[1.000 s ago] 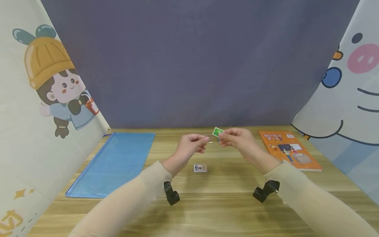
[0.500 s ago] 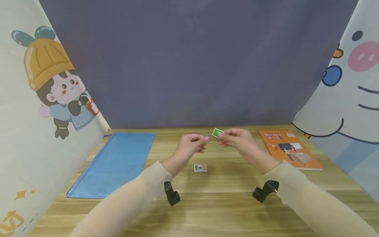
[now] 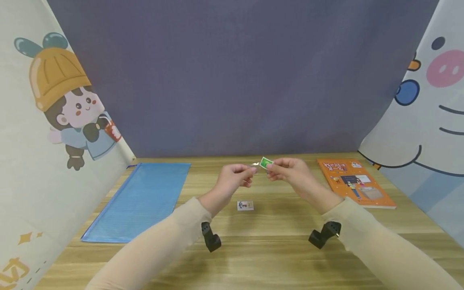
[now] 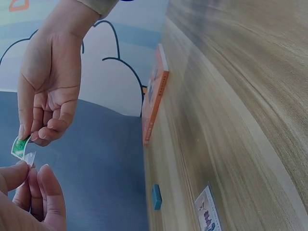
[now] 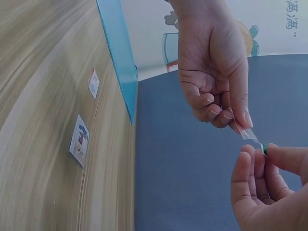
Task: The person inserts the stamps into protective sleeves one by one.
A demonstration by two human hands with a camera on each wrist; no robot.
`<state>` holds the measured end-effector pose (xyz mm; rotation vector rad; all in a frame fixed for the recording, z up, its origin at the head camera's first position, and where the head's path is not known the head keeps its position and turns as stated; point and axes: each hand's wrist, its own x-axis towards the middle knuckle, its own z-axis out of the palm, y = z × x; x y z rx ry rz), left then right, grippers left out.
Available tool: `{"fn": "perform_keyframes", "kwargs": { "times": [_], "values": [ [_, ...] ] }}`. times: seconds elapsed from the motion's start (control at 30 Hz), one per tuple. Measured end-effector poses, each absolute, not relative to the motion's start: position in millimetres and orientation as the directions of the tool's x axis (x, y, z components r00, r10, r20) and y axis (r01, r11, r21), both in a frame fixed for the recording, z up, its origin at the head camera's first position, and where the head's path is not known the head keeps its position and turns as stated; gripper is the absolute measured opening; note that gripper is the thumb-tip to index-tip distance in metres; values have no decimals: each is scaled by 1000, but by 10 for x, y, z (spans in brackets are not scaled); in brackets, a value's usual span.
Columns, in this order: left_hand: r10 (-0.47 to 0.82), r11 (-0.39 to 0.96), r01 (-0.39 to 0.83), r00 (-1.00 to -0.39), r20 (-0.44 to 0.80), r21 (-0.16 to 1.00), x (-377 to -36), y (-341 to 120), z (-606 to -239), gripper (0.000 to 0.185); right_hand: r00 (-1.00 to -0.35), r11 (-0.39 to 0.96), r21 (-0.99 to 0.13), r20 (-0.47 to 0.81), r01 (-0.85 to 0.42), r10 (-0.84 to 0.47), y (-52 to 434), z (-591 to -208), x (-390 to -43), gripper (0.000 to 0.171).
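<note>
green stamp [image 3: 266, 162] pinched in right hand [image 3: 290, 171] fingertips, held above wooden table [image 3: 275, 249], mid-air. left hand [image 3: 233, 179] pinches small clear strip [image 3: 255, 164] just left of stamp, strip end meeting stamp edge. second stamp [image 3: 245, 205] lies flat below hands. blue folder [image 3: 141, 199] far left, orange book [image 3: 353, 181] right; nothing between hands.

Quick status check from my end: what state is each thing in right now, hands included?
Small green stamp: held above the table, pinched by the right hand.
Clear plastic sliver: pinched by the left hand, its end at the stamp.
Small printed stamp: flat on the wooden table, untouched.
Blue mesh zip pouch: flat; zip state unclear.
Orange paperback book: closed, flat.
</note>
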<state>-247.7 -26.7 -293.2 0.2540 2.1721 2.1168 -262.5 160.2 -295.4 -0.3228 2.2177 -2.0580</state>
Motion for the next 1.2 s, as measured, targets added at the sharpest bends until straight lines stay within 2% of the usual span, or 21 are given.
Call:
{"fn": "perform_keyframes", "kwargs": {
  "times": [0.5, 0.77, 1.0, 1.2],
  "values": [
    [185, 22, 56, -981, 51, 998, -2477, -276, -2927, 24, -968, 37, -996, 74, -85, -242, 1574, -2974, -2627, 34],
    [174, 24, 56, -983, 51, 998, -2461, -275, -2915, 23, -969, 66, -992, 94, -112, -230, 1562, -2991, -2620, 33],
    [153, 13, 56, -987, 53, 998, -2497, -269, -2949, 24, -972, 111, -989, 69, -96, -227, 1564, -2978, -2602, 39],
    [153, 10, 75, -986, 73, 997, -2614, -265, -3073, 25, -971, 146, -983, 79, -114, -225, 1566, -2977, -2602, 32]
  ]
}}
